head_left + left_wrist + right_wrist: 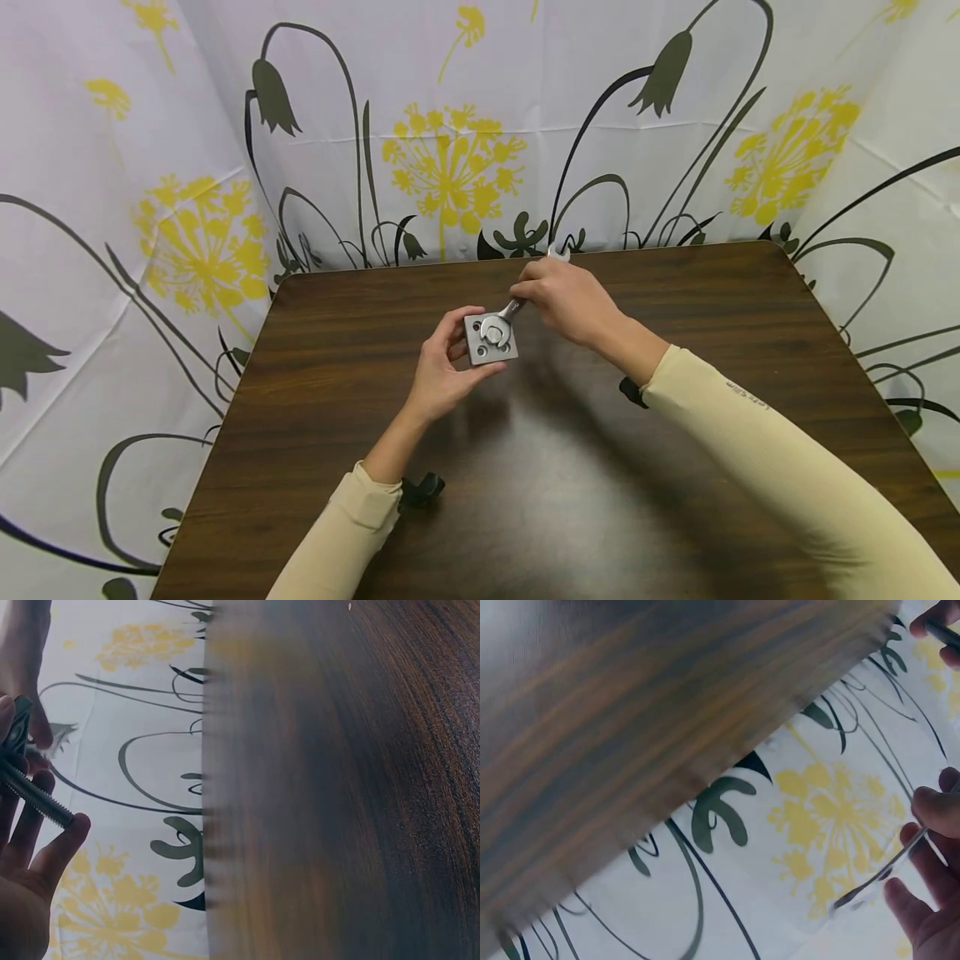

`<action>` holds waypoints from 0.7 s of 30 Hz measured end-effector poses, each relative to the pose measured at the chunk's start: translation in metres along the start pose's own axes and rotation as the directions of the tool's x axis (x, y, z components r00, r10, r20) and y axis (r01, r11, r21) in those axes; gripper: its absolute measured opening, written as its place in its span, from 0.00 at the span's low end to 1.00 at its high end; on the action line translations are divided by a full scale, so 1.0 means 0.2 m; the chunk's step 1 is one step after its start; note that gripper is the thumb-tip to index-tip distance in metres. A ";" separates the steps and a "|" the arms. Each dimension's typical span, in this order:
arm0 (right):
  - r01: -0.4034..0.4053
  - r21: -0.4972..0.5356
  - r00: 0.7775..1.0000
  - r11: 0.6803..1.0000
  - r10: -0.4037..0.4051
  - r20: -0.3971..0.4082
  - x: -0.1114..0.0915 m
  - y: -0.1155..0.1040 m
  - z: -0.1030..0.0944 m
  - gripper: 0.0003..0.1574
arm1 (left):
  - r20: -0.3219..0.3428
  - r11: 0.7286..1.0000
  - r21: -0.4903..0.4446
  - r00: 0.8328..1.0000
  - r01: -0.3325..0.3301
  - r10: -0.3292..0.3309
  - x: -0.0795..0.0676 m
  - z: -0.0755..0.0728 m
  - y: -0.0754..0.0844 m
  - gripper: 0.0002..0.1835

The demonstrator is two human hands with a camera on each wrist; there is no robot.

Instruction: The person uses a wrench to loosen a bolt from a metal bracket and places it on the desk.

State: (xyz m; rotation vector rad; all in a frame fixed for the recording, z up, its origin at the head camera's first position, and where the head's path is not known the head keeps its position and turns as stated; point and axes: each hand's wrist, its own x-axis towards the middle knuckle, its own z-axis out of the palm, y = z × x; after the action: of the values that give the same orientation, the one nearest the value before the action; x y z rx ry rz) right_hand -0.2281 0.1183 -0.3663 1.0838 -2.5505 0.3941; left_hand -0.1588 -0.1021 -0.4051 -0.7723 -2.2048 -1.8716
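Note:
My left hand [438, 379] holds a square grey metal block [506, 352] by its edges, thumb at the near side and fingers at the far side. Holes show near the block's corners, and a bolt head [494, 335] sits at its middle. From the underside juts the bolt's long threaded shank [46, 801], a fingertip right at its end. My right hand [576, 302] grips a wrench [511, 309] by the handle. One open jaw of the wrench fits around the bolt head; the other end sticks out beyond the fingers, also visible in the right wrist view.
Below both hands spreads a dark wood-grain table [337, 333], with the block held above it. A white curtain [330, 208] printed with yellow and grey flowers hangs along the back and sides. Dark straps with mounts [423, 490] are on the wrists.

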 end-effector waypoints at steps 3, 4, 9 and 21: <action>0.079 -0.054 0.996 0.995 -0.082 -0.040 0.04 0.00 -0.01 0.18 | 0.015 1.000 -0.021 1.000 0.005 -0.005 0.00 0.00 0.00 0.40; 0.109 -0.073 0.992 0.991 -0.112 -0.049 0.06 0.00 -0.01 0.18 | 0.019 1.000 -0.029 1.000 0.009 -0.008 0.00 0.01 -0.01 0.40; 0.239 -0.166 0.966 0.957 -0.251 -0.055 0.12 0.00 -0.02 0.15 | 0.033 0.998 -0.062 0.999 0.026 -0.024 0.00 0.02 -0.09 0.41; 0.520 -0.505 0.793 0.690 -0.609 -0.016 0.21 -0.05 -0.06 0.09 | 0.085 0.997 -0.072 0.996 -0.009 0.016 0.00 0.05 -0.18 0.42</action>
State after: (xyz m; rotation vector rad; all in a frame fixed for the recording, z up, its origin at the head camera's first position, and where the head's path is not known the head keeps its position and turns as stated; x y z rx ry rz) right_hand -0.2461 0.0900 -0.3369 1.4634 -1.8481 -0.2837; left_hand -0.1741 -0.0957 -0.4378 -0.8931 -2.1878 -1.9560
